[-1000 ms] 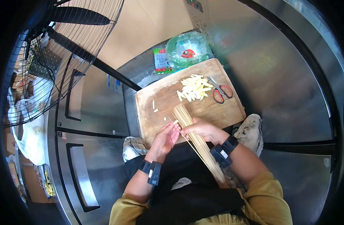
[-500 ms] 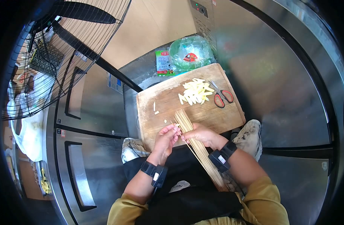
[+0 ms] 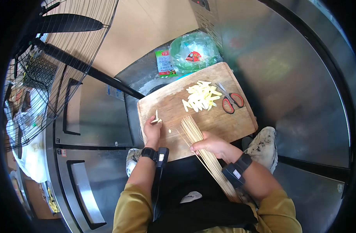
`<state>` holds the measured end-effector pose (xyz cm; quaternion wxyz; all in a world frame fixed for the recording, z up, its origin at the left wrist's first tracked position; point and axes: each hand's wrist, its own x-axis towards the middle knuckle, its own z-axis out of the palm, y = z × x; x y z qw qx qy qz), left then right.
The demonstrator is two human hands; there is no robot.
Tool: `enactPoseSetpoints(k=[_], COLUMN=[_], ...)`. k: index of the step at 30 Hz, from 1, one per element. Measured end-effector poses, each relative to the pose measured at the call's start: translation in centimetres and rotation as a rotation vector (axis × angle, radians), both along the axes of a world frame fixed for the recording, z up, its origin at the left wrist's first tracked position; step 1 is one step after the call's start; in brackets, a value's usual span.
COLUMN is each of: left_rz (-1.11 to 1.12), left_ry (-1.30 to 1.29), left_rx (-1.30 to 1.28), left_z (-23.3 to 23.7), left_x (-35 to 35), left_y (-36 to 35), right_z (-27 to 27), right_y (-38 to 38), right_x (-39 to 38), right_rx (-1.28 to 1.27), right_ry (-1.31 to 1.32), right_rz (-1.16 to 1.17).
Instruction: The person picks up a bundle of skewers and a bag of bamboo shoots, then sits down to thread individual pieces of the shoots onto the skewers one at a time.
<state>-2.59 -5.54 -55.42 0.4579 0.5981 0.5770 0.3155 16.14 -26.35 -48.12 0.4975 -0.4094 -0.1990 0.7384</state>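
A thick bundle of thin wooden sticks (image 3: 209,160) slants across my lap, its upper end over the wooden board (image 3: 166,105). My right hand (image 3: 212,146) is wrapped round it, and one stick stands slightly apart on its left side. My left hand (image 3: 152,130) is at the board's left edge, its fingertips at small pale yellow pieces (image 3: 156,114); whether it grips one is too small to tell. Another small piece (image 3: 170,131) lies between my hands. A pile of pale yellow strips (image 3: 201,96) lies on the upper part of the board.
Scissors with red and black handles (image 3: 229,101) lie right of the pile. Behind the board are a green basin covered in clear plastic (image 3: 195,52) and a green packet (image 3: 165,63). A caged fan (image 3: 69,23) stands at upper left. Steel cabinets (image 3: 287,77) flank both sides.
My left hand has moved from beside the sticks' upper end to the small pieces at the board's left. My right hand still holds the bundle. The view has shifted slightly.
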Motion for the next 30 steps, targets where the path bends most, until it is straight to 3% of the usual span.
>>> enactPoseSetpoints(k=[3,6,9,13,20,26,30], left_rz=[-0.131,-0.210,-0.468,-0.732,-0.737,-0.686,-0.458], left_ry=[0.093,0.370,0.397,0.437,0.673,0.830,0.287], left_rx=[0.195,0.498,0.461,0.463,0.661,0.654,0.127], left_z=[-0.9,2.8,6.4,4.5,5.5,6.4,5.8], left_x=[1.1,4.1,7.1,9.2,9.1,7.7,6.1], left_y=[1.5,0.4,-1.7,-2.4,-3.1,-5.4,-6.1], right_z=[0.3,0.1,0.6,0.7,0.5,-1.6,-0.6], right_y=[-0.3,-0.4,-0.6,-0.9,-1.3,-0.9,-1.3], right_x=[0.3,0.6,1.0,1.2,1.7,1.6,2.0], right_rx=[-0.012,-0.026,-0.013,-0.020,-0.011,0.019,0.029], right_ry=[0.022,0.045,0.043,0.071,0.025,0.021,-0.036], right_rz=[-0.027,-0.045,-0.043,-0.069,-0.076,-0.060,-0.084])
